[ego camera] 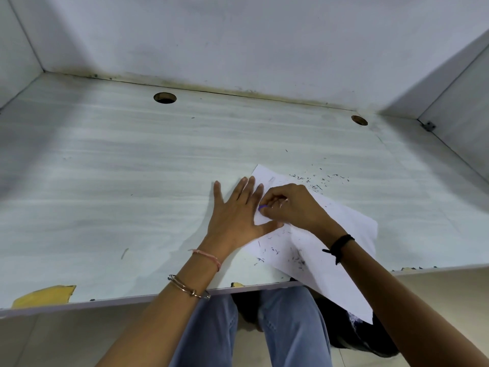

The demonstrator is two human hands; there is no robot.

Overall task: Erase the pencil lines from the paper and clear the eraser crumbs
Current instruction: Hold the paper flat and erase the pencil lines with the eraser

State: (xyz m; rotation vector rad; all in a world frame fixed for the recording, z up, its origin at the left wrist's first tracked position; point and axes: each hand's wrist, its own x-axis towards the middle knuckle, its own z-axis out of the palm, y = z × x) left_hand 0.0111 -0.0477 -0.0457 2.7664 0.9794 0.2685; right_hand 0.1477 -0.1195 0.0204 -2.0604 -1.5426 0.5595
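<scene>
Straight and spread, the fingers of my left hand press flat on the left corner of the white paper. My right hand is curled, its fingertips pinching a small purple eraser against the sheet, right beside my left fingers. The paper lies skewed on the pale desk, one corner hanging over the front edge. Dark eraser crumbs are strewn along the paper's far edge, with more on its near part.
</scene>
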